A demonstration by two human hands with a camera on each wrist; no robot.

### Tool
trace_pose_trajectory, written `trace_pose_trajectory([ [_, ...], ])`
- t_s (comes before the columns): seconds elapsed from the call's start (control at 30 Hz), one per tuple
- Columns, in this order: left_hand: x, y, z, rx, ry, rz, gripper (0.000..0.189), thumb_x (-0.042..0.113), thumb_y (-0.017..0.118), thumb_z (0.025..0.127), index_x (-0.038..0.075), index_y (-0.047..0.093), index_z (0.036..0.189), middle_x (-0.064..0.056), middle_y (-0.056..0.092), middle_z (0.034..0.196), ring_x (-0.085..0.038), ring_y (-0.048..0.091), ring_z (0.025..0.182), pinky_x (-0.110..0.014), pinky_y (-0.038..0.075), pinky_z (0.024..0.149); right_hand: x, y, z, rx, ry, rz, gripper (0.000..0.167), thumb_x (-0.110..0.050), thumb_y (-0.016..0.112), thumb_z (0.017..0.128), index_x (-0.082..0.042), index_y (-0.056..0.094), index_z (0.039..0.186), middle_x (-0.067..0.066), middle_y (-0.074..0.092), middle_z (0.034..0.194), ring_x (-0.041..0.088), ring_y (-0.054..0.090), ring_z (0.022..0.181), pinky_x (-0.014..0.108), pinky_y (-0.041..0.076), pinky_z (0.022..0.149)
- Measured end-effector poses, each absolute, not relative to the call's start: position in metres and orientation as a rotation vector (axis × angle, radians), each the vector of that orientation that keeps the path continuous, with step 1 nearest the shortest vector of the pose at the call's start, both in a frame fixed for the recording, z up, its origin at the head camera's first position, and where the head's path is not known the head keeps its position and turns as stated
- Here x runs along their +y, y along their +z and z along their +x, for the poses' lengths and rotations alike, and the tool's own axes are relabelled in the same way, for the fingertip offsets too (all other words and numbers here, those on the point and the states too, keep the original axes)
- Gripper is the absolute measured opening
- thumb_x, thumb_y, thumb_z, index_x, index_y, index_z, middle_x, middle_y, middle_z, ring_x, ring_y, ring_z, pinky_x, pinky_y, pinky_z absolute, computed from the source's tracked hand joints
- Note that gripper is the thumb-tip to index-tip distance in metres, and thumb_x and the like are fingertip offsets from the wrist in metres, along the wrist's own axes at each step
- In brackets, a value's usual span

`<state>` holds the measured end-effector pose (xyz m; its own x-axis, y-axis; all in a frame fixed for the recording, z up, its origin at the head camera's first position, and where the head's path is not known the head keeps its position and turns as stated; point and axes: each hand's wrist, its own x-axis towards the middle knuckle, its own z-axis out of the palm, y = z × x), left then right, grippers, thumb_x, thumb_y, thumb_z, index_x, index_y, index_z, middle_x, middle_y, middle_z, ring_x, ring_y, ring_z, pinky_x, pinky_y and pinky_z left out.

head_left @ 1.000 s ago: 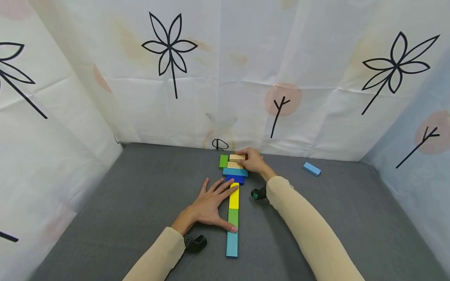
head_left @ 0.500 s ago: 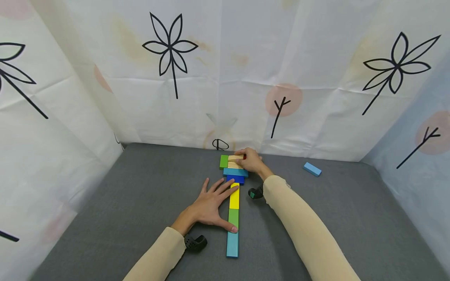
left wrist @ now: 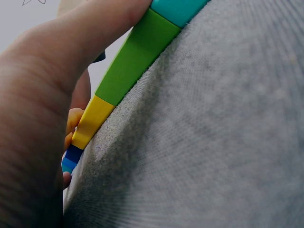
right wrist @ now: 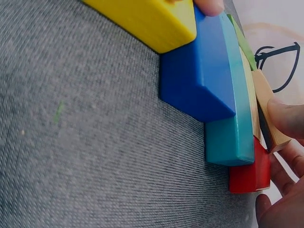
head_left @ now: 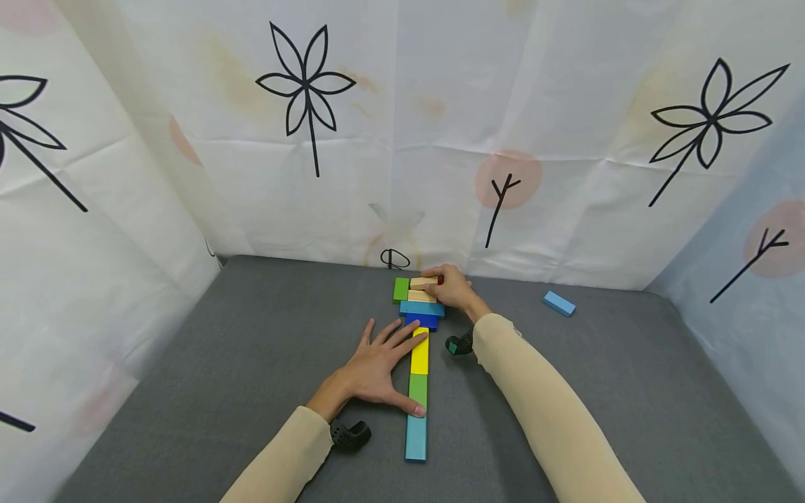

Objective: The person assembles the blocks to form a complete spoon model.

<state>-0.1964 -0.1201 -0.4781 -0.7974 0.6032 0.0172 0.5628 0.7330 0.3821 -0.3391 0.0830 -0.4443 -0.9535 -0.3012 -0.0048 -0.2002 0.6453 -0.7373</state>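
Observation:
A row of coloured blocks runs away from me: light blue, green, yellow, dark blue, then a teal block lying crosswise. My left hand is spread beside the row, its thumb at the green and light blue blocks and fingertips over the yellow and dark blue ones. At the far end my right hand pinches a plain wooden block between thumb and fingers. A second wooden block lies just nearer. Flanking these are a green block and a red block, mostly behind my right hand.
A loose blue block lies on the grey cloth surface to the right. A white patterned curtain rises close behind the far end of the row.
My right hand has shifted the wooden block slightly left and toward the nearer one, then back, leaving a narrow gap between them. The left hand has stayed in place.

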Motion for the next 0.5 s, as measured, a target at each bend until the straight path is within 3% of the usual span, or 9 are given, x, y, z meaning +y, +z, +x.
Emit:
trace_pose_trajectory([
  [0.5,-0.1199,-0.4787,-0.1965,2.826,0.562,0.961,0.12,0.084,0.07,0.066,0.031,0.024,0.163,0.008,0.006,0.171,-0.028,0.005,0.156,-0.07,-0.01,0.115,0.0823,-0.4491,-0.3394,2.684,-1.323,-0.327,0.031,-0.013,0.067,0.099,-0.005,0.07,0.129,0.017,0.061,0.136,0.036,0.048,0.132,0.071,0.003,0.115],
])
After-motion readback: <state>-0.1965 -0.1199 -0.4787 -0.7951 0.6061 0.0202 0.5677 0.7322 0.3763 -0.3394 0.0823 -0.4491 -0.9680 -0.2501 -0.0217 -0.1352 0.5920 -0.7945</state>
